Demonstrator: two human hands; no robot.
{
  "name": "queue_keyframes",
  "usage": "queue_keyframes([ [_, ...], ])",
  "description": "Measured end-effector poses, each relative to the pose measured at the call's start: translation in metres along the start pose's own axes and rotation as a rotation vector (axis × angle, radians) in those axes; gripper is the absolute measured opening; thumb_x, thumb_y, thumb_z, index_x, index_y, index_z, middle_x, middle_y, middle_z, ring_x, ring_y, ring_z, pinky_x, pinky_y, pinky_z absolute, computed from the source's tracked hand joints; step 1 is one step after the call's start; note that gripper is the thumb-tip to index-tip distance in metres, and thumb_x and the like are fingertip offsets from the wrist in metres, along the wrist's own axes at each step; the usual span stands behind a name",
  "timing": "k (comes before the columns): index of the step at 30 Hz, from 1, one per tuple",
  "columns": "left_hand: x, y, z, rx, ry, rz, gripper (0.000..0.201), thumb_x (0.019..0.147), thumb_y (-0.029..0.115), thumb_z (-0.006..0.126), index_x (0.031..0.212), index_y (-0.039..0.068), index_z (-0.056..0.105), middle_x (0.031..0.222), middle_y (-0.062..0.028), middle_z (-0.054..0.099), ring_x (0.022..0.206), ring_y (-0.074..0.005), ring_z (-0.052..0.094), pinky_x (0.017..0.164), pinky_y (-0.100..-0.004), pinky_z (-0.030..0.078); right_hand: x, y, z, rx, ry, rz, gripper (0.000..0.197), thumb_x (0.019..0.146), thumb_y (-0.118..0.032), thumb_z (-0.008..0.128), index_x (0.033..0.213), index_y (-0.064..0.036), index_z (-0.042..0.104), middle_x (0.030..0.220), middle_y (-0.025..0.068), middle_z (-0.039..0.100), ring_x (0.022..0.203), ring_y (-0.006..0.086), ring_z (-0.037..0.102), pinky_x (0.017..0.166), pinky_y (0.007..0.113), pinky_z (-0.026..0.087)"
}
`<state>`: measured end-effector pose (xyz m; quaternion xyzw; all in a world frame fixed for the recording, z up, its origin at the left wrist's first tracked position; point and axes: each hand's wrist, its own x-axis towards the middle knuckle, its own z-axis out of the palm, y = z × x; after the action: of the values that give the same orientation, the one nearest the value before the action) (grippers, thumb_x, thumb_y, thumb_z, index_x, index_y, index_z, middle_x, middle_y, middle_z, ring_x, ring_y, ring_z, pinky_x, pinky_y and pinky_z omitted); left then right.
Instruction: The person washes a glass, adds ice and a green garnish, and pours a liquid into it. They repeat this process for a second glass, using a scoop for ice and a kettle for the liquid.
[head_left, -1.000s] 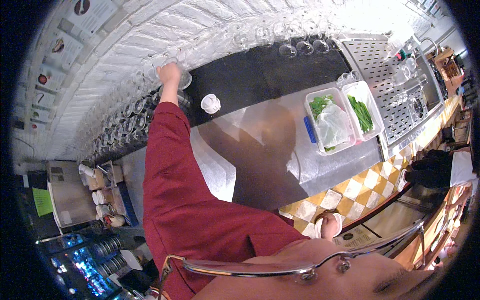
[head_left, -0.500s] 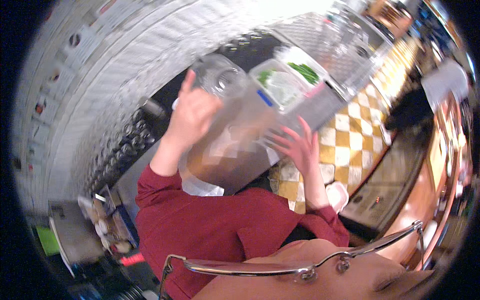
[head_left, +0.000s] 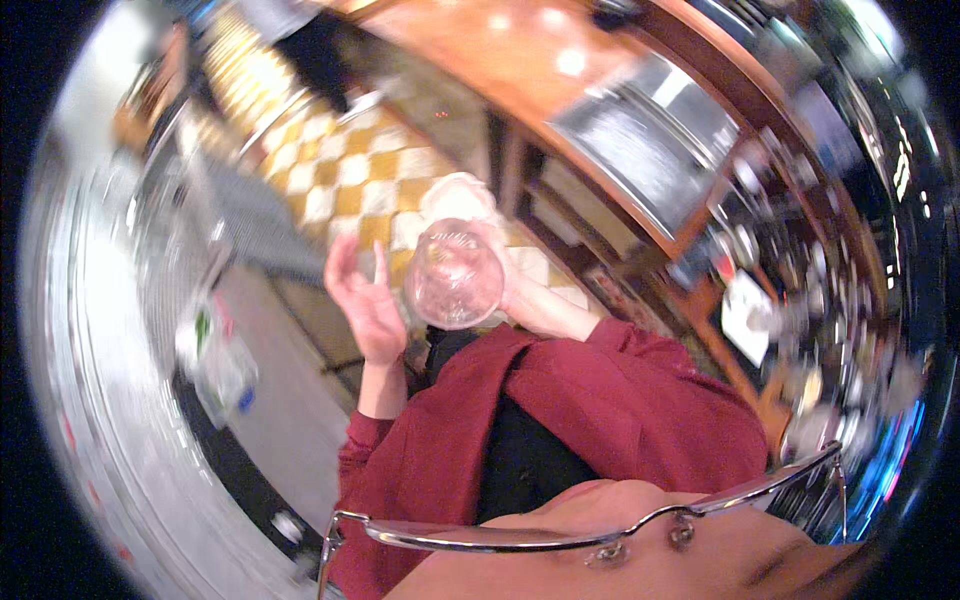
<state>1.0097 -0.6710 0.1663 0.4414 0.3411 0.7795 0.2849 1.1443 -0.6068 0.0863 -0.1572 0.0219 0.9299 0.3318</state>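
Observation:
My right hand point(head_left: 492, 255) is wrapped round the far right side of a clear, round, see-through vessel point(head_left: 455, 285), probably a glass or jar. It is held in front of my body, above the tiled floor. Part of the hand shows through its wall. Just left of the vessel, my left hand point(head_left: 368, 305) is raised with fingers spread and holds nothing. The gap between that hand and the vessel is small.
On the left runs a grey counter point(head_left: 290, 345) with blurred clear containers of green food point(head_left: 215, 350). A yellow-and-white checked floor point(head_left: 350, 170) lies ahead. To the right stands a wooden counter point(head_left: 500, 60) with a metal sink-like unit point(head_left: 650, 140). A pale pinkish object point(head_left: 458, 197) sits beyond the vessel.
My view and body have swung right, away from the grey counter. The clear vessel, earlier by my left hand over the counter, is now in my right hand.

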Motion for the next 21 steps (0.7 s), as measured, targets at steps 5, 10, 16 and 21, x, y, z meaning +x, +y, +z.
queue_keyframes([
  [5, -0.032, -0.100, 0.048, -0.733, 0.093, -1.564, 0.086, 0.077, 0.069, 0.048, 0.137, 0.009, 0.032, 0.135, -0.0201, 0.037, 0.115, -0.0406, 0.046, 0.098, -0.0625, 0.031, -0.084, -0.083, -0.052, -0.144, -0.084, -0.328, 0.048, 0.092, -0.038, 0.040, 0.123, -0.0021, 0.048, 0.120, 0.0112, 0.054, 0.107, 0.0240, 0.054, 0.088, 0.043, 0.048],
  [10, -0.066, -0.120, 0.146, -0.625, -0.409, -1.831, 0.075, 0.084, 0.063, 0.042, 0.134, 0.007, 0.038, 0.130, -0.0197, 0.045, 0.113, -0.0394, 0.049, 0.092, -0.0541, 0.043, -0.138, -0.125, -0.089, -0.808, 0.136, -0.563, 0.047, 0.090, -0.036, 0.043, 0.129, -0.0091, 0.047, 0.121, 0.0093, 0.053, 0.113, 0.0219, 0.049, 0.097, 0.037, 0.038],
  [16, -0.063, -0.192, 0.207, -0.677, -0.436, -2.032, 0.065, 0.087, 0.055, 0.043, 0.129, 0.006, 0.043, 0.118, -0.0200, 0.054, 0.103, -0.0379, 0.056, 0.084, -0.0498, 0.048, -0.155, -0.200, -0.140, -1.482, 0.672, -0.899, 0.044, 0.090, -0.037, 0.048, 0.123, -0.0084, 0.051, 0.107, 0.0129, 0.056, 0.104, 0.0275, 0.050, 0.093, 0.039, 0.037],
  [21, -0.034, -0.255, 0.260, -0.677, -0.316, -1.995, 0.060, 0.087, 0.053, 0.043, 0.121, 0.003, 0.049, 0.112, -0.0207, 0.056, 0.098, -0.0366, 0.057, 0.082, -0.0499, 0.049, -0.183, -0.311, -0.162, -1.647, 1.310, -0.929, 0.050, 0.083, -0.040, 0.060, 0.117, -0.0036, 0.053, 0.114, 0.0187, 0.055, 0.108, 0.0354, 0.050, 0.094, 0.042, 0.039],
])
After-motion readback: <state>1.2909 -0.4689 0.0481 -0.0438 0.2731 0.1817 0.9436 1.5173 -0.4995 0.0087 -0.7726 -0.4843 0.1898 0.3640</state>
